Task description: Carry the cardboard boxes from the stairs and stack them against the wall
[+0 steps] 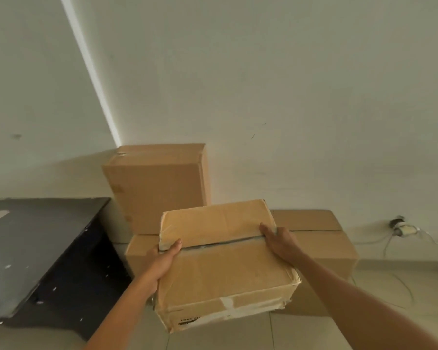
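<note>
I hold a worn, taped cardboard box [225, 266] in the air in front of me, tilted a little. My left hand [162, 261] grips its left side with the thumb on top by the flap seam. My right hand [280, 239] grips its right edge, fingers curled over the top. Beyond it, against the white wall [263, 97], a tall box [157, 185] stands on a low box [139, 251]. Another low, wide box [321, 238] lies on the floor to the right, partly hidden by the one I carry.
A dark, paint-flecked table [43, 248] stands at the left, close to the stacked boxes. A wall socket with a plug and white cables [400, 228] sits low on the wall at the right. Light tiled floor [238, 334] lies below the held box.
</note>
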